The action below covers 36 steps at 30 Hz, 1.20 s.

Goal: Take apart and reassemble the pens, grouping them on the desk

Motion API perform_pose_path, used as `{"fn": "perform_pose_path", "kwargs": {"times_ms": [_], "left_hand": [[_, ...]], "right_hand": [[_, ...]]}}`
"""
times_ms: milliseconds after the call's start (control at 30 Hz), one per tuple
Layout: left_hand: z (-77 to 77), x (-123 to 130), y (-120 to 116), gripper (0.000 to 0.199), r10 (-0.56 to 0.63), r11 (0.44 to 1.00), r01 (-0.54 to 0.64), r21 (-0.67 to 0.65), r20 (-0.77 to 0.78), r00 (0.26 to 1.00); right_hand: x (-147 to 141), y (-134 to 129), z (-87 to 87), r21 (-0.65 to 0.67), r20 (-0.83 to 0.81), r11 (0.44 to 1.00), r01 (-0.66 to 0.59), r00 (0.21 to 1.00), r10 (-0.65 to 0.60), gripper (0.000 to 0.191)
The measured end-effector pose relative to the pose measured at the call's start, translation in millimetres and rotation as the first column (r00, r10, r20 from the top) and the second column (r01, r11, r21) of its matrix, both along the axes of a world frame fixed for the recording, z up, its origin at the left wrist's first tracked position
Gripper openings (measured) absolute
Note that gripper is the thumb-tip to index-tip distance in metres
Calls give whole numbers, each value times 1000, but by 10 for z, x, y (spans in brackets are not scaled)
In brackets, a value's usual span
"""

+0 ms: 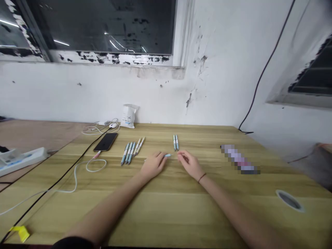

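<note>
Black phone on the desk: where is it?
In the head view, the phone lies on the left of the wooden desk, just left of a group of pens.

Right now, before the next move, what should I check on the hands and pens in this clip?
1. Left hand holds the pen: ok, its blue tip pokes out past the fingers.
2. Right hand touches that pen: not ok, a small gap shows.
3. Two pens lie side by side beyond the hands: ok.
4. Row of pens lies clear of the left hand: ok.
5. Pen's hidden end is seated properly: cannot tell.
</note>
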<state>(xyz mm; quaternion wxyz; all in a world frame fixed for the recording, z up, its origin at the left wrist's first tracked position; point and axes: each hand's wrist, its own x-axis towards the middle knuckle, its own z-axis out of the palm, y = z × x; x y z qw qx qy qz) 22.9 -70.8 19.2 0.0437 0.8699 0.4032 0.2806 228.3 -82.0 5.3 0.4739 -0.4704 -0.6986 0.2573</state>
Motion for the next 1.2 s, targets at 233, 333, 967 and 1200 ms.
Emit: {"fn": "perform_pose_path", "kwargs": {"times_ms": [233, 333, 967, 1200], "left_hand": [[-15, 2, 7, 31, -4, 1000, 4, 5, -26, 1000], [-21, 4, 5, 30, -2, 1000, 3, 20, -44, 999], [-17, 15, -18, 27, -65, 995, 71, 64, -88, 994], [-4, 19, -34, 28, -71, 993, 80, 83, -108, 992]], "right_hand": [[-26, -5, -29, 9, 22, 1000, -6, 1000, 6, 23], [-43, -14, -37, 20, 29, 999, -26, 999, 26, 23], [-77, -44, -11, 13, 73, 997, -71, 995, 70, 20], [-87, -69, 16, -29, 87, 996, -84, 992, 86, 21]]}}
